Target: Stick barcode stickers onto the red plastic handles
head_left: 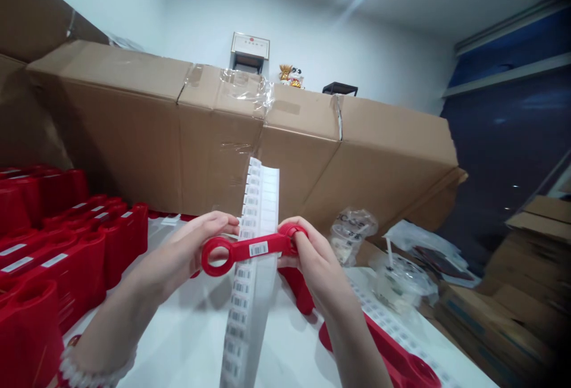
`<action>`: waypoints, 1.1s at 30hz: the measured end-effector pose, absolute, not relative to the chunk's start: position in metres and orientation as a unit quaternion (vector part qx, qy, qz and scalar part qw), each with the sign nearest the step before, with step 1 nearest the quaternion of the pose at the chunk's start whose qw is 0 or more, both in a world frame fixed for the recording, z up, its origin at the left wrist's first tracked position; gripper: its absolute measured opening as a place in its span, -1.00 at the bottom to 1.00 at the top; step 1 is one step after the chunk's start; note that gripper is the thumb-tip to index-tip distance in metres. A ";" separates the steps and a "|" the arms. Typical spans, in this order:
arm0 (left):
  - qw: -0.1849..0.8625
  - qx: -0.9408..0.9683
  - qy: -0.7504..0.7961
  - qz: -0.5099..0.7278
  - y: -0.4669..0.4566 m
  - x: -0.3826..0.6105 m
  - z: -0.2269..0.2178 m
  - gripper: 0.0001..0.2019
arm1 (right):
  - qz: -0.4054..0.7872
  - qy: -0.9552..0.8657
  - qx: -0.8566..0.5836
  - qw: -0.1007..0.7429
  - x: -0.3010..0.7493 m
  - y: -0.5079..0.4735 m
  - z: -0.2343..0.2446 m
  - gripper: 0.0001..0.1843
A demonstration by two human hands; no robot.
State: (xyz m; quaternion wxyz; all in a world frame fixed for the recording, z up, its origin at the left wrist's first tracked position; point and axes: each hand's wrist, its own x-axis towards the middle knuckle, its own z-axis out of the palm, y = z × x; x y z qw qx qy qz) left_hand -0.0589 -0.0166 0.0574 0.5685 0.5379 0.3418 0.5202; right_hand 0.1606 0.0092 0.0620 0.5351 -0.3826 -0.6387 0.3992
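A red plastic wrench-shaped piece (238, 250) with a round ring at its left end lies level across the middle, a small white barcode label (258, 249) on its bar. My right hand (307, 245) is closed round its right end, thumb on top. Behind the piece a long strip of barcode labels (250, 209) stands up from near the table. My left hand (200, 242) has its fingers pinched at the strip's left edge, just behind the ring; its fingertips are partly hidden. Another red piece (298, 293) lies under my right hand.
Many red pieces (80, 263), several labelled, stand in rows at left on the white table (187, 340). Large cardboard boxes (214, 150) wall off the back. At right are plastic cups (397, 281), a second label strip (379, 310) and another red piece (401, 352).
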 end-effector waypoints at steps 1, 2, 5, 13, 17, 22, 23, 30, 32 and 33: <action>0.560 0.549 0.347 0.515 -0.018 -0.059 0.058 -0.58 | 0.398 -0.633 -0.385 0.542 0.159 0.010 0.061 -0.81; 0.546 0.560 0.357 0.511 -0.019 -0.059 0.058 -0.57 | 0.398 -0.628 -0.385 0.547 0.158 0.010 0.061 -0.81; 0.496 0.585 0.379 0.518 -0.020 -0.056 0.058 -0.56 | 0.400 -0.618 -0.379 0.560 0.156 0.011 0.061 -0.80; 0.496 0.572 0.379 0.532 -0.021 -0.061 0.061 -0.56 | 0.476 -0.683 -0.309 0.459 0.170 0.008 0.071 -0.90; 0.497 0.573 0.370 0.536 -0.021 -0.064 0.061 -0.57 | 0.478 -0.684 -0.307 0.458 0.167 0.006 0.072 -0.82; 0.476 0.578 0.398 0.530 -0.021 -0.061 0.061 -0.61 | 0.409 -0.687 -0.301 0.520 0.155 0.003 0.064 -0.74; 0.456 0.584 0.410 0.533 -0.022 -0.059 0.062 -0.63 | 0.382 -0.688 -0.308 0.535 0.152 0.003 0.062 -0.74; 0.332 0.615 0.476 0.535 -0.022 -0.046 0.058 -0.64 | 0.281 -0.702 -0.343 0.557 0.145 0.001 0.059 -0.72; 0.375 0.611 0.447 0.535 -0.019 -0.047 0.057 -0.63 | 0.278 -0.704 -0.345 0.555 0.146 0.001 0.059 -0.73; 0.397 0.611 0.431 0.532 -0.018 -0.048 0.057 -0.63 | 0.277 -0.706 -0.346 0.553 0.147 0.001 0.060 -0.73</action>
